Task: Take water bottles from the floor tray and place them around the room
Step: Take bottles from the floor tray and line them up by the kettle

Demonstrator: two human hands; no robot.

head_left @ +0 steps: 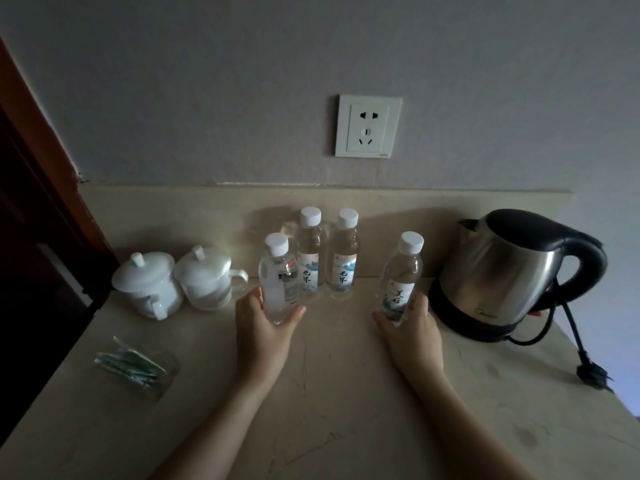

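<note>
Holding a bottle in each hand at the counter

Gripping low on a clear bottle, the left hand wraps its fingers around the base, which is hidden behind thumb and palm. The right hand is closed the same way on a second bottle, tilted slightly left; whether either base touches the counter cannot be told. Two more capped bottles stand upright side by side near the back ledge, just behind the left-hand bottle. Left of them sit two lidded white cups; right, a steel kettle with its cord trailing off the counter edge. Green sachets in a clear dish are blurred in the dim light. Both forearms are cut off at the bottom edge.
</note>
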